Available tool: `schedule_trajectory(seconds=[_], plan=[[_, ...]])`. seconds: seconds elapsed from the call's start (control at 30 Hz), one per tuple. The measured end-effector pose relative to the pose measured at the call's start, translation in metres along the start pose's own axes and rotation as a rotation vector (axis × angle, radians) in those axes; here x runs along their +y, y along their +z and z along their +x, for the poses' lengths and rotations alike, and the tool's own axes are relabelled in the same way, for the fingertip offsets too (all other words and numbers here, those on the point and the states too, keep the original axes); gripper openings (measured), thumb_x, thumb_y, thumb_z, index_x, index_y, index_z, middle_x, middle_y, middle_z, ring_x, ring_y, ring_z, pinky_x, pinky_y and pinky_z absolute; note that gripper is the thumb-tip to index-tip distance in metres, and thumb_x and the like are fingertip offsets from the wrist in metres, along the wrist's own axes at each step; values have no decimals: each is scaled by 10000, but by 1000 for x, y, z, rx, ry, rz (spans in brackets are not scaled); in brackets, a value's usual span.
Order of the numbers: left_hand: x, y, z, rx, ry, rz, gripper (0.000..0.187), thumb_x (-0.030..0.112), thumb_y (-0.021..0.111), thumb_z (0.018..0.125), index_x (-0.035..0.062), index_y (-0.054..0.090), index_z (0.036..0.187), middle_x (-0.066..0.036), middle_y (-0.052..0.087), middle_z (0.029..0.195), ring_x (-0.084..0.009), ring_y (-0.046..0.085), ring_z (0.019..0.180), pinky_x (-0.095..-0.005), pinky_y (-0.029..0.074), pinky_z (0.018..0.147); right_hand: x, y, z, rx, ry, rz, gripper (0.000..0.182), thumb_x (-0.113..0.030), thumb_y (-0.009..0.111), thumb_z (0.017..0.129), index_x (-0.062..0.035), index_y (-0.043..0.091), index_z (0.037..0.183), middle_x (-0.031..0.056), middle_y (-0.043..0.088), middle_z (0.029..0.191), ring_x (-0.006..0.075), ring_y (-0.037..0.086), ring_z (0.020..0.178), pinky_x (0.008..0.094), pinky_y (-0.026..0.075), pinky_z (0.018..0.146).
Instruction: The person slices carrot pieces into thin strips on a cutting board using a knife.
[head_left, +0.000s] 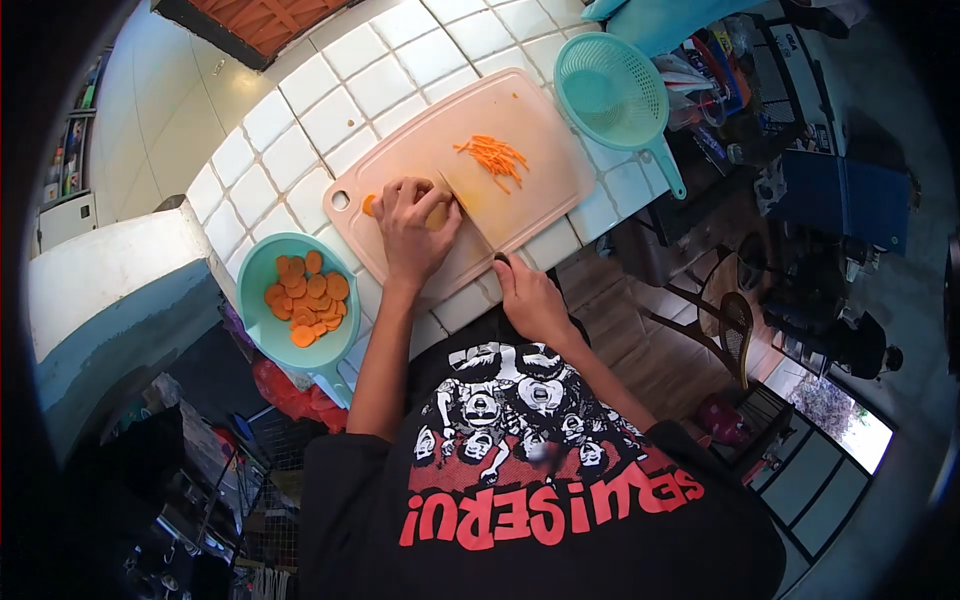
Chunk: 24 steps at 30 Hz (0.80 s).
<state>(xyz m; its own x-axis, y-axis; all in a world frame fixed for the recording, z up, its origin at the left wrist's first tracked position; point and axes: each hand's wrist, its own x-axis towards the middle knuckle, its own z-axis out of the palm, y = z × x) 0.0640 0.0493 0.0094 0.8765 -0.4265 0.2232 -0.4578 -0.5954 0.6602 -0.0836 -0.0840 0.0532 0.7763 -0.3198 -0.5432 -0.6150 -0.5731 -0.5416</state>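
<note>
On the pink cutting board [540, 120], my left hand [418, 222] presses down with bent fingers; what lies under the fingertips is mostly hidden. A small orange carrot piece [369, 205] shows beside it. My right hand [535, 297] is closed round the dark handle of a knife [468, 215], at the board's near edge. The blade points away across the board, close to my left fingertips. A small pile of thin carrot strips [492, 158] lies to the right of the blade. Carrot slices [310, 295] fill part of a turquoise colander [262, 325] at the left.
Another turquoise colander [610, 90] stands right of the board, its handle towards the counter edge. White tiles [290, 160] surround the board. A red plastic bag [290, 392] is below the left colander. Beyond the counter on the right is a chair [735, 335].
</note>
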Motion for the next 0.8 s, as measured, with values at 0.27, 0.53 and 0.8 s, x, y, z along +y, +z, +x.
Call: schedule_trajectory(seconds=[0.27,0.53,0.8], plan=[[-1,-2,0,0,5,8,136,203,794,798,114,754,892,-43,641,1018,-253,555,1095,-415,346,961,15,-2,-17,13,43,10,427,-422,431,1076,-27,584,1016,315,670,818,548,636,853,644,487,742],[1,-1,-2,0,-6,7,140,209,797,806,114,765,904,-42,638,1022,-248,554,1103,-413,346,960,18,6,-9,105,23,92,481,-453,429,1076,-20,586,936,305,667,814,546,627,845,637,475,726],[2,-1,-1,14,-5,-4,142,202,799,791,102,749,879,-49,640,1011,-255,555,1106,-417,345,959,15,10,-11,48,28,123,491,-456,420,1080,-16,580,930,317,661,821,552,623,856,636,476,741]])
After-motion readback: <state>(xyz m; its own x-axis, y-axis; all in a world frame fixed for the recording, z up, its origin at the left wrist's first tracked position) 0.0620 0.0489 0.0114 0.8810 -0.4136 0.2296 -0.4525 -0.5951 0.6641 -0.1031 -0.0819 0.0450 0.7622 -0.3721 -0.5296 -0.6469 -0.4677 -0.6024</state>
